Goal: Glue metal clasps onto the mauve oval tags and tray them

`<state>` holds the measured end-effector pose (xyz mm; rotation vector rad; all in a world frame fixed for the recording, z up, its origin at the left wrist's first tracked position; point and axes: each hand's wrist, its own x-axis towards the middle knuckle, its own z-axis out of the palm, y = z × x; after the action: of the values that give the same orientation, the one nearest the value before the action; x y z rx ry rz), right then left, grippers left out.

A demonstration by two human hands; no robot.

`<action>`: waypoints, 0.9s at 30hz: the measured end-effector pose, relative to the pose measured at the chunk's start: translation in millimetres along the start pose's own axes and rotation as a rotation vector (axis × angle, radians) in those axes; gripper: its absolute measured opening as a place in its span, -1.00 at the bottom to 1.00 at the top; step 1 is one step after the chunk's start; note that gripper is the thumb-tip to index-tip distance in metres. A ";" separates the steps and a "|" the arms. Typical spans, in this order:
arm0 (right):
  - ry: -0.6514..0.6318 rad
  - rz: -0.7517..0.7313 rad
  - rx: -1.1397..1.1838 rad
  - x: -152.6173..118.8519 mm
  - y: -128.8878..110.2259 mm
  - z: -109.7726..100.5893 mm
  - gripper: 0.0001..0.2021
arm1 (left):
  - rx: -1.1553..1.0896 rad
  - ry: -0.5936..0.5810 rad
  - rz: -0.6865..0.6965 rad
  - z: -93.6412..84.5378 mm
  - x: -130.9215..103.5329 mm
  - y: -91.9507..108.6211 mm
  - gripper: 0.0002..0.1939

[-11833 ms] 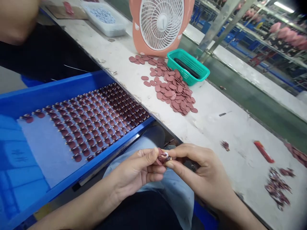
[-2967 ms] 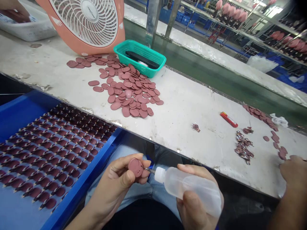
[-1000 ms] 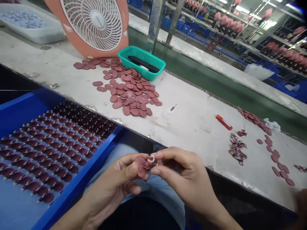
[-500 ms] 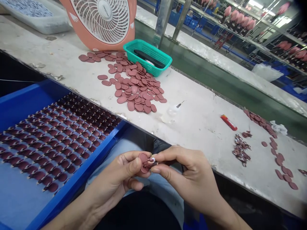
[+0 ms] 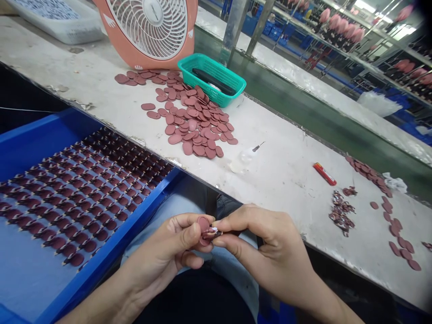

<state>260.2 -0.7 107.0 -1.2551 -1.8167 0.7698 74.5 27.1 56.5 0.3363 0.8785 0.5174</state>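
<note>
What could go wrong, in my judgement, is mostly a matter of grip. The small dark patterned piece [image 5: 212, 233] is pinched by the fingertips of the right hand [image 5: 273, 245], and if these press unevenly, it may turn crooked against the reddish-brown oval disc [image 5: 203, 223]. The disc is gripped at its left side by the thumb and fingers of the left hand [image 5: 168, 245]; if this hold becomes loose, the disc could tilt or slip, and both parts may drop to the jeans [image 5: 236, 275] at the bottom centre of the frame. The fingers also cover a good part of the contact, so a small misalignment would be difficult to notice.

The two parts are at the lower middle of the frame, between the two hands, and they appear to be touching. The disc stands tilted, beside the left thumb, while the patterned piece lies to its right, between the right thumb and index finger. The clear squeeze bottle [image 5: 243, 158] lies on the table [image 5: 283, 180], near the centre, and neither hand touches it
</note>
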 end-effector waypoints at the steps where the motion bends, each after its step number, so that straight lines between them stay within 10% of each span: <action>1: 0.003 -0.026 -0.008 0.5 -0.9 0.4 -0.90 | -0.005 0.001 -0.002 0.2 -0.5 0.2 -0.51; 27: -0.117 -0.066 -0.099 1.4 -3.9 -8.0 -0.66 | -0.056 -0.090 0.034 -5.7 -5.6 3.9 -0.59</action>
<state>265.0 -0.3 114.6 -1.2285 -2.0021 0.7384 65.9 27.6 58.5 0.3221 0.7709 0.5534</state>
